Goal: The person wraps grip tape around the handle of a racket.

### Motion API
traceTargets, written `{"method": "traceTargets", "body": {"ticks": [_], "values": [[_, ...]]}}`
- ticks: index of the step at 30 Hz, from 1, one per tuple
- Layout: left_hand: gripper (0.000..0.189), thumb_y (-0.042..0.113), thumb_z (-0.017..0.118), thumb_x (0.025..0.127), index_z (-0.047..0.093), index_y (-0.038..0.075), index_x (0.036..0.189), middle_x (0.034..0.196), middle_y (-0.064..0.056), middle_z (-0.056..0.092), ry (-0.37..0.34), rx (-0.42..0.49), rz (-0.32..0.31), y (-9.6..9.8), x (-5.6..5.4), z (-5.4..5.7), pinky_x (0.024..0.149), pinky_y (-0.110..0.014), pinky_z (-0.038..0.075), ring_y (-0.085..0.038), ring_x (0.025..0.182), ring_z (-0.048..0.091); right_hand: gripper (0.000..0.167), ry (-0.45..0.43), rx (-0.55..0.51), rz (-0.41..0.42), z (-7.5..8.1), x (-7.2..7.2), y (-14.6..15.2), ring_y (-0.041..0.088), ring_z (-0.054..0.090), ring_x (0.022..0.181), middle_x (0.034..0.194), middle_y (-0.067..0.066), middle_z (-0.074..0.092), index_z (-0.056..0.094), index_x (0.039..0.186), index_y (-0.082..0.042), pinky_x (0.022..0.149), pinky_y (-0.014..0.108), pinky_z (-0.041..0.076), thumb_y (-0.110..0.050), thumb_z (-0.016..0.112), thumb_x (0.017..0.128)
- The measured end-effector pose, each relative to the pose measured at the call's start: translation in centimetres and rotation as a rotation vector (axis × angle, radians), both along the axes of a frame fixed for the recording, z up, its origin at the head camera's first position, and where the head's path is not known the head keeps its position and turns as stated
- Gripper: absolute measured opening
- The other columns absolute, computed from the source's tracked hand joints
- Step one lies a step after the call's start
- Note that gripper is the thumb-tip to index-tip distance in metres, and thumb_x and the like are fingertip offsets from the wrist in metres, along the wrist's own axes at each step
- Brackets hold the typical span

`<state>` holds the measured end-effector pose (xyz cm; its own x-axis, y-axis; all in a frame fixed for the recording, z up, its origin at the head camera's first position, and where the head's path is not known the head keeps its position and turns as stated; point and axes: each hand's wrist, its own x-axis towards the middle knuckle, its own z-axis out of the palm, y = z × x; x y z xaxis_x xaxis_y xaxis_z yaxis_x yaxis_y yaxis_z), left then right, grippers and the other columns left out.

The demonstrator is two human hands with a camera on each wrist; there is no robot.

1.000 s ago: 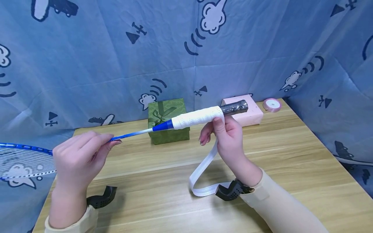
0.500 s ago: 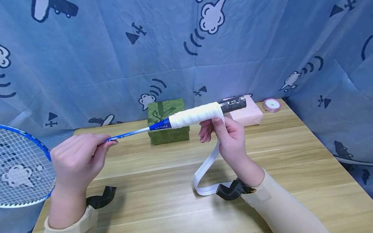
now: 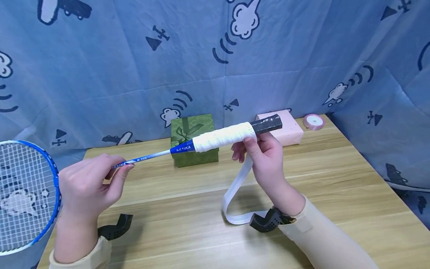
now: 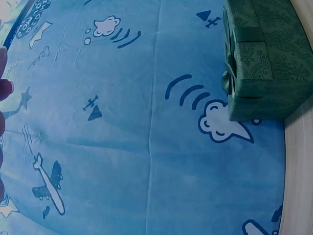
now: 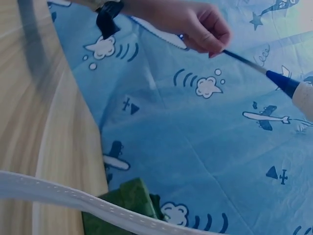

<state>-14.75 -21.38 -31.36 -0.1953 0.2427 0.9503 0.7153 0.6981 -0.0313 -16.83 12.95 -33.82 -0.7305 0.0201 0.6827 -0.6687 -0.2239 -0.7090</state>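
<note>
At the left edge of the head view, the strung head (image 3: 28, 198) of a badminton racket (image 3: 158, 153) extends past the left hand (image 3: 89, 183). This hand pinches the blue-and-white shaft (image 3: 142, 158) between thumb and fingers, with the fingertips closed on it. Rightward, the racket is held above the wooden table (image 3: 174, 235), inclined with its butt end higher in view. Behind the blue cone (image 3: 183, 147) stands a green gift box (image 3: 196, 158) with a bow. White grip tape (image 3: 221, 138) encircles the handle; its free length (image 3: 233, 190) loops down toward the tabletop. The right hand (image 3: 267, 158), thumb pressed on the tape, pinches it at the handle's underside. Beyond the last turn, the black handle end (image 3: 267, 124) is exposed, overlapping a pink box (image 3: 290, 130) in view. Farther right lies a pink ribbon spool (image 3: 314, 121).
</note>
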Motion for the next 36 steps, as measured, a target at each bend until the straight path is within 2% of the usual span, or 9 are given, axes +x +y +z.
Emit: {"method": "traceTargets", "body": {"ticks": [4, 7, 11, 17, 20, 23, 27, 33, 36], "values": [[0.048, 0.042, 0.064, 0.102, 0.07, 0.003, 0.075, 0.053, 0.003, 0.048, -0.008, 0.011, -0.011, 0.4, 0.1, 0.1, 0.039, -0.026, 0.018, -0.009, 0.043, 0.028, 0.019, -0.021, -0.041, 0.029, 0.2, 0.0, -0.1, 0.015, 0.062, 0.058, 0.075, 0.005, 0.068, 0.066, 0.105, -0.011, 0.049, 0.025, 0.046, -0.029, 0.063, 0.104], [0.045, 0.037, 0.067, 0.102, 0.072, 0.002, 0.073, 0.057, -0.005, 0.061, 0.045, 0.064, -0.021, 0.9, -0.1, 0.2, 0.041, -0.03, 0.03, -0.019, 0.042, 0.043, 0.02, -0.035, -0.075, 0.027, 0.3, 0.0, -0.2, 0.015, 0.061, 0.055, 0.073, 0.004, 0.067, 0.065, 0.102, -0.011, 0.048, 0.024, 0.044, -0.031, 0.065, 0.103], [0.045, 0.035, 0.071, 0.099, 0.074, 0.0, 0.071, 0.063, -0.013, 0.068, 0.105, 0.141, -0.022, 1.3, -0.4, 0.3, 0.047, -0.037, 0.038, -0.033, 0.047, 0.055, 0.024, -0.027, -0.084, 0.015, 0.2, 0.0, -0.1, 0.015, 0.061, 0.055, 0.072, 0.004, 0.067, 0.065, 0.102, -0.011, 0.047, 0.024, 0.045, -0.034, 0.068, 0.1], [0.044, 0.034, 0.075, 0.097, 0.073, 0.0, 0.069, 0.059, -0.012, 0.065, 0.115, 0.164, -0.104, 1.0, -0.8, 0.1, 0.047, -0.031, 0.036, -0.03, 0.045, 0.051, 0.027, 0.022, -0.072, 0.036, 0.1, -0.2, 0.2, 0.018, 0.06, 0.055, 0.073, 0.008, 0.066, 0.065, 0.103, -0.004, 0.047, 0.027, 0.044, -0.031, 0.069, 0.1], [0.042, 0.031, 0.075, 0.096, 0.072, 0.0, 0.068, 0.057, -0.01, 0.064, 0.107, 0.146, -0.146, 0.7, -0.9, 0.0, 0.045, -0.028, 0.033, -0.025, 0.043, 0.048, 0.028, 0.026, -0.087, 0.057, 0.3, -0.2, 0.3, 0.019, 0.061, 0.055, 0.074, 0.01, 0.066, 0.065, 0.102, -0.002, 0.047, 0.027, 0.046, -0.03, 0.071, 0.098], [0.04, 0.028, 0.074, 0.095, 0.072, 0.0, 0.067, 0.056, -0.008, 0.062, 0.083, 0.118, -0.161, 0.4, -0.9, 0.0, 0.041, -0.027, 0.029, -0.02, 0.042, 0.045, 0.032, 0.016, -0.099, 0.083, 0.4, -0.1, 0.3, 0.02, 0.062, 0.056, 0.075, 0.011, 0.068, 0.067, 0.108, 0.0, 0.049, 0.028, 0.048, -0.03, 0.072, 0.097], [0.042, 0.03, 0.068, 0.099, 0.071, 0.001, 0.069, 0.056, -0.004, 0.058, 0.024, 0.062, -0.125, 0.3, -0.6, 0.2, 0.041, -0.026, 0.025, -0.014, 0.044, 0.039, 0.031, -0.006, -0.109, 0.101, 0.6, 0.0, 0.3, 0.019, 0.063, 0.057, 0.076, 0.01, 0.069, 0.068, 0.109, -0.001, 0.049, 0.027, 0.049, -0.029, 0.072, 0.097], [0.045, 0.035, 0.06, 0.106, 0.071, 0.0, 0.079, 0.063, -0.007, 0.061, -0.05, -0.009, 0.028, 0.6, 0.0, 0.6, 0.048, -0.034, 0.033, -0.022, 0.052, 0.045, 0.027, -0.015, -0.117, 0.043, 0.6, 0.1, 0.1, 0.016, 0.062, 0.054, 0.072, 0.006, 0.069, 0.068, 0.099, -0.005, 0.048, 0.026, 0.048, -0.031, 0.074, 0.096], [0.044, 0.034, 0.059, 0.106, 0.07, 0.0, 0.08, 0.063, -0.007, 0.06, -0.05, -0.005, 0.052, 0.7, 0.0, 0.6, 0.045, -0.033, 0.03, -0.021, 0.049, 0.044, 0.028, -0.021, -0.113, 0.02, 0.5, 0.1, 0.1, 0.015, 0.063, 0.054, 0.071, 0.005, 0.07, 0.068, 0.099, -0.007, 0.048, 0.025, 0.049, -0.034, 0.075, 0.094]]}}
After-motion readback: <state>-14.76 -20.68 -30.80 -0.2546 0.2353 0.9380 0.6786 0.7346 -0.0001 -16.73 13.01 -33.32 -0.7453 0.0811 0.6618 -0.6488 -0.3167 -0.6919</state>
